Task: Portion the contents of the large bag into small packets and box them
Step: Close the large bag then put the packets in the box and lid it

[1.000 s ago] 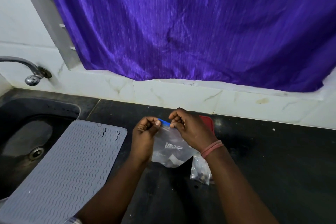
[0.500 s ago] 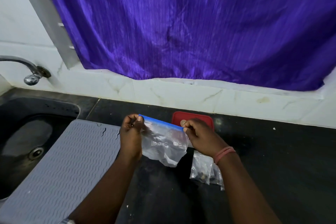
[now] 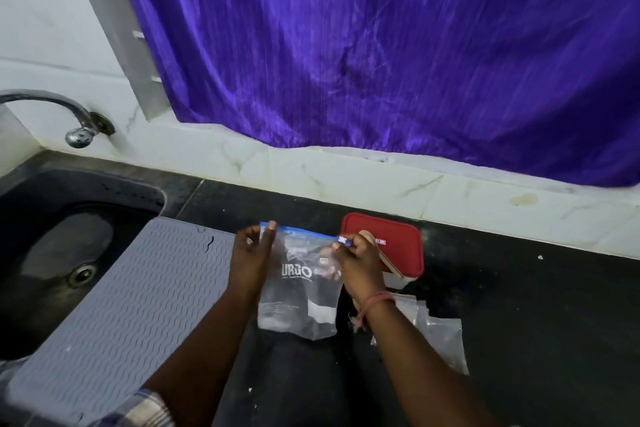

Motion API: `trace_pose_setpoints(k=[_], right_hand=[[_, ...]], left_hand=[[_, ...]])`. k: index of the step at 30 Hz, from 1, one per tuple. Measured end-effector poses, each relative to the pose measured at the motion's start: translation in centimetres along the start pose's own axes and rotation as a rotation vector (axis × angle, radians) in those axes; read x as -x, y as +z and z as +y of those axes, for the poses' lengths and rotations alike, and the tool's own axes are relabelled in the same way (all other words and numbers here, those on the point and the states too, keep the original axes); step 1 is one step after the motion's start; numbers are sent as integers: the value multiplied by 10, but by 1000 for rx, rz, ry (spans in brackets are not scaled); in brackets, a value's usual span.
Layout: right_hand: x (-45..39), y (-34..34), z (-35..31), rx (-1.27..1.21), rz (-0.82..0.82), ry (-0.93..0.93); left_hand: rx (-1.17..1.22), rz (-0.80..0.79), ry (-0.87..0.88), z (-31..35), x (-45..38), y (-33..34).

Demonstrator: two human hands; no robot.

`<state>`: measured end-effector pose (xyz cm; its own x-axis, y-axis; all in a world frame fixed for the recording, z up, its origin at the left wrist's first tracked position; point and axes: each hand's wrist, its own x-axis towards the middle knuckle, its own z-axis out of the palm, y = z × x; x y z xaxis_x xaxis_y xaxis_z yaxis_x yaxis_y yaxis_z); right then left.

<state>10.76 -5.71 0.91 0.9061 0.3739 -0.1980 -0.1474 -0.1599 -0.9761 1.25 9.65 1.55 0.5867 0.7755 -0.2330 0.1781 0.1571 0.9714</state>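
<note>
holding the large bag (image 3: pixel 300 282) upright just left of the red box (image 3: pixel 391 239), the left hand (image 3: pixel 250 253) pinches one top corner and the right hand (image 3: pixel 356 262) pinches the slider. zip travel appears complete. next: spread the mouth.

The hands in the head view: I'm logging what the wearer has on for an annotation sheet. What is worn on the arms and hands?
The right hand has a pink thread band round its wrist, frayed at one end. The left hand is bare; a checked sleeve shows near that elbow. No gloves or rings visible.
</note>
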Motion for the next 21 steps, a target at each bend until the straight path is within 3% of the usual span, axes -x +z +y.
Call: trace_pose_setpoints(k=[3,4,8,11,17,19,21], right_hand=[[-22,28,15,89,71,-23],[-29,37,16,92,90,-37],[-46,57,8,170,187,-54],[-55,66,9,379,215,-127],[-47,72,50,967,90,-493],[-42,72,71,1044,20,-481],[-36,70,86,1117,-161,-320]], left_hand=[[3,-326,-222,-24,7,-14],[-4,-350,-249,-33,8,-19],[-226,-145,-179,-49,-4,-28],[-341,-106,-59,-50,-29,-25],[-596,-91,98,-71,-52,-3],[-763,-72,201,-76,-48,4],[-985,-157,251,-86,-48,7]])
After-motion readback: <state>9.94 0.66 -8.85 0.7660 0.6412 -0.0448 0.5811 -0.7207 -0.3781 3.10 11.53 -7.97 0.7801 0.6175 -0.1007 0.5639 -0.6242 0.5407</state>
